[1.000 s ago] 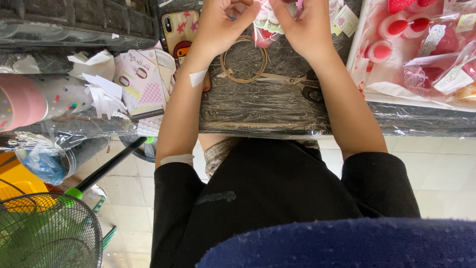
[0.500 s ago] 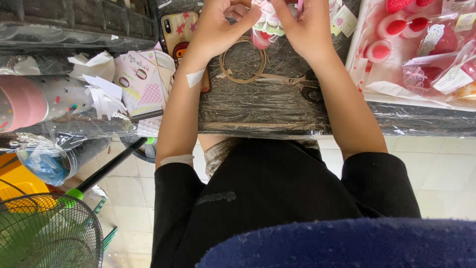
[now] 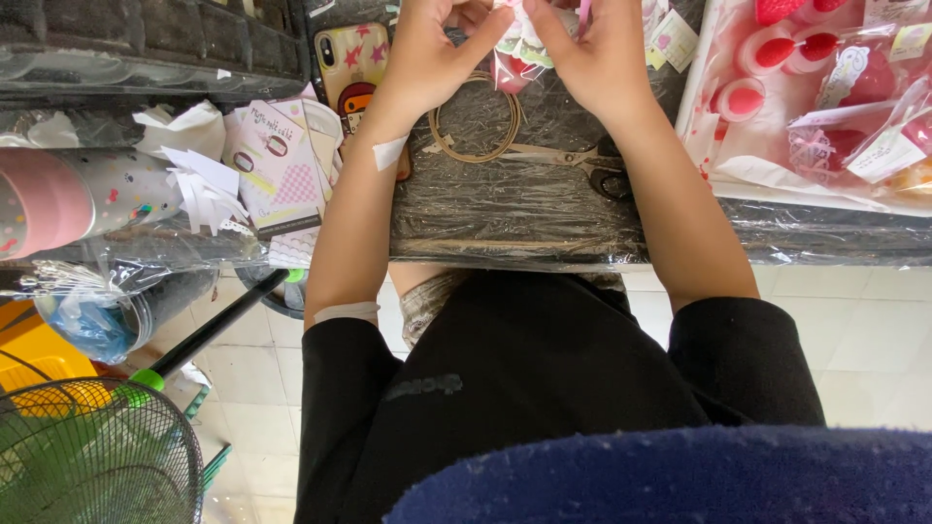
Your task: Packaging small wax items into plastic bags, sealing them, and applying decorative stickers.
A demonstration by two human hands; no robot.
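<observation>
at the top centre of the frame the left hand (image 3: 427, 53) and the right hand (image 3: 597, 53) are brought close together, and the fingers of both pinch a small clear packet (image 3: 515, 53) with pink and white content. the packet is between the two hands, just above the dark wrapped table top (image 3: 505, 209), and its upper part is cut by the frame edge, so i cannot tell exactly how the fingertips hold it.

under the hands, on the table top, lies a thin wooden ring (image 3: 476, 121), flat and untouched. just right of the ring lie scissors (image 3: 573, 160) with dark handles, below the right wrist. a small white strip of tape (image 3: 390, 152) is stuck on the left forearm.

at the upper left of the hands a phone (image 3: 351, 68) with a yellow case with stars lies near the left wrist. further left there are printed paper cards (image 3: 277, 160) and a pink and grey tumbler (image 3: 73, 199) in clear wrap. at the upper right of the frame a white tray (image 3: 738, 170) holds red and pink goods in clear bags. in the lower left corner stands a green fan cage (image 3: 87, 456) on the tiled floor.
</observation>
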